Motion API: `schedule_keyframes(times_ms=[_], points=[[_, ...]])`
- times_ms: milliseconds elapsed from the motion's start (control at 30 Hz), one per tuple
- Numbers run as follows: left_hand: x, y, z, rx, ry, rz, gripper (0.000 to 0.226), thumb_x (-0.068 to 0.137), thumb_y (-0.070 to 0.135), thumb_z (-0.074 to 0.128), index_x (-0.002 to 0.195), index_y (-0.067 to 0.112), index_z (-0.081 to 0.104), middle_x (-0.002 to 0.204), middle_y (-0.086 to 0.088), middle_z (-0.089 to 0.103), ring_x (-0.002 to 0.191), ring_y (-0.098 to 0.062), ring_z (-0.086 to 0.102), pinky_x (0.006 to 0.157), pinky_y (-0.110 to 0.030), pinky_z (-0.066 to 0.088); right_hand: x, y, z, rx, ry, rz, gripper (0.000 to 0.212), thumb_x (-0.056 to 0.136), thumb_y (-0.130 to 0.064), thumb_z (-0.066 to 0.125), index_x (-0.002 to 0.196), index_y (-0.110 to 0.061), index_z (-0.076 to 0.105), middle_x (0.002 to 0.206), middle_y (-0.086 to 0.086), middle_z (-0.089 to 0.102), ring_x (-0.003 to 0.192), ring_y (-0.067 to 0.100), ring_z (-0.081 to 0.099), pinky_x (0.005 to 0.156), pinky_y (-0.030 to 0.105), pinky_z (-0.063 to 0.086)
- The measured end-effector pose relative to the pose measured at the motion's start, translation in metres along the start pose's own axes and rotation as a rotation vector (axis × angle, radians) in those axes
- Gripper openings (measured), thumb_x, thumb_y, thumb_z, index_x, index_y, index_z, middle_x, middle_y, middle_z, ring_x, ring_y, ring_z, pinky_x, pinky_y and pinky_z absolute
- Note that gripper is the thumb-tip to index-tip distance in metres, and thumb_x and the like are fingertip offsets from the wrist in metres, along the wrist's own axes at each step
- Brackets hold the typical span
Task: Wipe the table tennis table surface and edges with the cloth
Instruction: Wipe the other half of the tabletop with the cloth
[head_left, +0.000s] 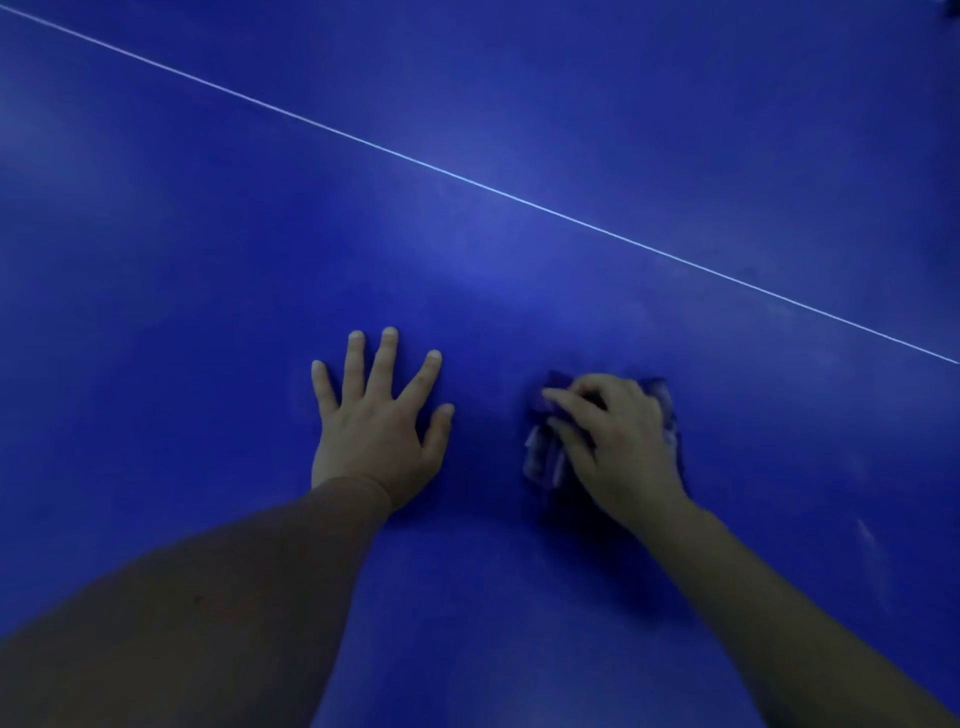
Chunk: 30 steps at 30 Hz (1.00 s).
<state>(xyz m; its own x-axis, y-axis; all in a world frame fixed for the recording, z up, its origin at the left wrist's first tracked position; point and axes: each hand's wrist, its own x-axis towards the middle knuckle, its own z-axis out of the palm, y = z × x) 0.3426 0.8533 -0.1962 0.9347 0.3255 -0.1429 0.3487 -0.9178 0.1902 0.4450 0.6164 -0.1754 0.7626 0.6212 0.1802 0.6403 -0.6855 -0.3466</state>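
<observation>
Crumpled cloth (545, 457) bunched under right hand (618, 441), no clear long axis, fingers curled gripping it against blue table tennis table (519, 130). Left hand (376, 415) just beside the grip, flat, fingers spread.

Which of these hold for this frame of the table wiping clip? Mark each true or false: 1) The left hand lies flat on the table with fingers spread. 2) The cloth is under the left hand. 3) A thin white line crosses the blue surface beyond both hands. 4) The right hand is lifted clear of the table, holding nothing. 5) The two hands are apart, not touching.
1) True: the left hand rests palm down on the blue table, fingers spread.
2) False: the cloth is bunched under the right hand.
3) True: the white line runs diagonally beyond both hands.
4) False: the right hand grips the cloth against the table.
5) True: bare table shows between them.
</observation>
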Motion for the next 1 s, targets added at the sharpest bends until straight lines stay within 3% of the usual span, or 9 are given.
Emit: schedule_keyframes(times_ms=[133,200,333,433,500,633,833,933,1000], points=[[-0.002,0.001,-0.001,-0.027,0.013,0.027,0.067,0.094,0.065,0.017,0.155,0.039,0.03,0.168,-0.004,0.015,0.154,-0.035,-0.003,0.12,-0.063,-0.007,0.011,0.011,0.002,-0.125,0.129,0.35,0.031,0.098,-0.032,0.059,0.123,-0.016,0.071,0.115,0.01,0.06,0.104,0.038,0.056,0.084,0.045,0.04],[-0.002,0.002,-0.003,-0.044,0.022,0.04,0.068,0.093,0.063,0.019,0.153,0.037,0.035,0.167,-0.005,0.017,0.155,-0.031,0.001,0.12,-0.062,-0.007,0.02,-0.015,0.01,-0.104,0.113,0.422,0.03,0.096,-0.03,0.062,0.122,-0.018,0.071,0.117,0.011,0.061,0.107,0.038,0.055,0.085,0.046,0.039],[-0.002,0.0,-0.004,-0.098,0.023,0.057,0.061,0.096,0.059,0.029,0.152,0.036,0.04,0.167,-0.005,0.019,0.155,-0.027,0.004,0.121,-0.06,-0.006,-0.055,-0.081,0.017,0.032,0.019,0.034,0.025,0.094,-0.031,0.061,0.114,-0.022,0.071,0.105,0.004,0.061,0.088,0.03,0.057,0.074,0.043,0.044],[-0.002,-0.006,-0.003,-0.156,0.022,0.064,0.054,0.099,0.054,0.039,0.149,0.036,0.045,0.166,-0.006,0.021,0.155,-0.027,0.005,0.121,-0.059,-0.007,-0.121,-0.072,-0.006,0.075,-0.108,-0.15,0.028,0.098,-0.036,0.056,0.118,-0.022,0.071,0.107,0.001,0.061,0.09,0.028,0.058,0.075,0.043,0.045],[-0.002,-0.011,-0.006,-0.194,0.017,0.084,0.051,0.1,0.051,0.043,0.148,0.035,0.047,0.166,-0.007,0.021,0.155,-0.027,0.005,0.121,-0.057,-0.009,-0.121,-0.045,-0.018,-0.006,-0.088,-0.093,0.026,0.096,-0.031,0.062,0.115,-0.019,0.074,0.104,0.006,0.064,0.087,0.033,0.061,0.075,0.045,0.047],[-0.024,-0.013,-0.013,-0.256,-0.032,0.124,0.05,0.101,0.041,0.05,0.149,0.028,0.048,0.166,-0.01,0.02,0.155,-0.028,0.005,0.123,-0.051,-0.008,-0.076,-0.057,-0.001,-0.121,0.071,0.317,0.027,0.093,-0.026,0.068,0.118,-0.016,0.073,0.108,0.01,0.062,0.096,0.037,0.059,0.079,0.045,0.042],[-0.158,-0.012,-0.01,-0.21,0.044,0.256,0.052,0.097,0.035,0.04,0.143,0.017,0.056,0.161,-0.014,0.032,0.15,-0.034,0.026,0.12,-0.06,0.017,-0.152,-0.144,0.017,0.016,-0.015,-0.014,0.028,0.094,-0.036,0.056,0.116,-0.025,0.07,0.105,-0.001,0.059,0.088,0.027,0.056,0.071,0.041,0.043],[-0.226,-0.027,0.003,-0.099,0.023,0.259,0.054,0.098,0.039,0.037,0.146,0.02,0.052,0.162,-0.01,0.032,0.151,-0.032,0.027,0.119,-0.063,0.017,-0.185,-0.133,0.002,0.024,-0.078,-0.119,0.029,0.094,-0.038,0.059,0.116,-0.025,0.073,0.106,-0.001,0.063,0.09,0.027,0.06,0.073,0.042,0.046],[-0.255,-0.036,0.013,-0.016,-0.035,0.22,0.057,0.099,0.044,0.033,0.151,0.024,0.045,0.164,-0.006,0.029,0.153,-0.03,0.022,0.119,-0.064,0.015,-0.172,-0.119,-0.003,-0.019,-0.074,-0.063,0.027,0.093,-0.033,0.064,0.115,-0.021,0.075,0.104,0.003,0.064,0.088,0.031,0.061,0.072,0.045,0.046]])
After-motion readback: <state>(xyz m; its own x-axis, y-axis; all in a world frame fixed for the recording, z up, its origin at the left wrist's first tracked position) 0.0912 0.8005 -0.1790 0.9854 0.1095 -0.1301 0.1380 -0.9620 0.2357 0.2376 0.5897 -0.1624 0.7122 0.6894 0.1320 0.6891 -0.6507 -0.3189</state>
